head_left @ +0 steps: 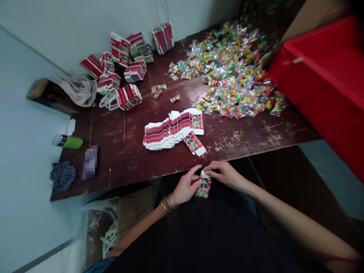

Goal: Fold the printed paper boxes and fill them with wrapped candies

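Evidently, both hands (184,188) (226,175) grip a red printed box (203,189), any lettering unreadable.

Packing workshop, by appearance: scuffed brown counter (113,151) stands against plain wall (199,15); heap of small clear packets (236,72), multicoloured contents; bundles of printed cartons (128,97); row of flat cartons (182,124); large red bin (327,79).

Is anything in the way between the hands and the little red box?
Nothing that I can see. The left hand holds the little red box by its side, and the right hand has its fingers at the white top end.
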### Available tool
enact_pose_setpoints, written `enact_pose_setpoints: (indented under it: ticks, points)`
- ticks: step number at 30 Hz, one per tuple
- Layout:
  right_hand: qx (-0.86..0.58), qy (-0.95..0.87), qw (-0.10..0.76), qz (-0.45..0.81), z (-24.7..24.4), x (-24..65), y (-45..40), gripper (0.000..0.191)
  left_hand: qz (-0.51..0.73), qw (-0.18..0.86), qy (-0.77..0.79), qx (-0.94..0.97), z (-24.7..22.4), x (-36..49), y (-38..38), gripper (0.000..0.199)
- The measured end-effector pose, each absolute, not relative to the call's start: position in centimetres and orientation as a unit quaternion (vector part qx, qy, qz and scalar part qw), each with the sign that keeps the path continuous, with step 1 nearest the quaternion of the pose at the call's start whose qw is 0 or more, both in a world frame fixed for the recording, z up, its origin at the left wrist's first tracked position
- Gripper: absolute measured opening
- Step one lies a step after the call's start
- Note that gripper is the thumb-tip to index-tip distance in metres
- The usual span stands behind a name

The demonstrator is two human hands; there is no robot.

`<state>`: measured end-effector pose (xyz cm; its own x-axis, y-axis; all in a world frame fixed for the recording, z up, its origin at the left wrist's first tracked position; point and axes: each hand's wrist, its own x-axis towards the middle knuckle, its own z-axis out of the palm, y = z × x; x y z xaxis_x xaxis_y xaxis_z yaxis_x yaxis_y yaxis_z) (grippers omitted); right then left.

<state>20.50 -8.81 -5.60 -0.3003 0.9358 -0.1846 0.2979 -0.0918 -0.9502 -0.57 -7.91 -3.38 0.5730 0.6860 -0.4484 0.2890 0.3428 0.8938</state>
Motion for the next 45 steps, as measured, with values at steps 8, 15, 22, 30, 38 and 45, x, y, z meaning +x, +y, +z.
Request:
enact_pose_setpoints:
  ticks: [8,15,22,30,38,45]
  points:
    - [-0.508,-0.440,0.298,0.677,-6.1,19.7,-9.4,0.036,0.184,0.709,0.430,0.528,-3.5,-0.6,-7.9,0.021]
    - [-0.534,-0.556,0.312,0.555,-5.1,19.5,-9.3,0.028,0.156,0.674,0.456,0.560,-3.6,-0.8,-8.0,0.032]
    - [-0.532,-0.506,0.332,0.592,-5.1,19.7,-9.9,0.033,0.163,0.695,0.448,0.539,-3.3,-0.6,-7.9,0.045]
    - [-0.534,-0.421,0.317,0.662,-6.1,19.4,-9.7,0.041,0.201,0.693,0.439,0.535,-3.7,-0.5,-8.0,0.020]
    - [-0.501,-0.603,0.355,0.509,-4.8,19.3,-10.1,0.028,0.180,0.684,0.460,0.537,-4.0,-0.8,-8.2,0.047]
    - [-0.540,-0.570,0.388,0.482,-5.2,18.4,-12.7,0.026,0.187,0.681,0.447,0.548,-3.8,-1.0,-8.1,0.046]
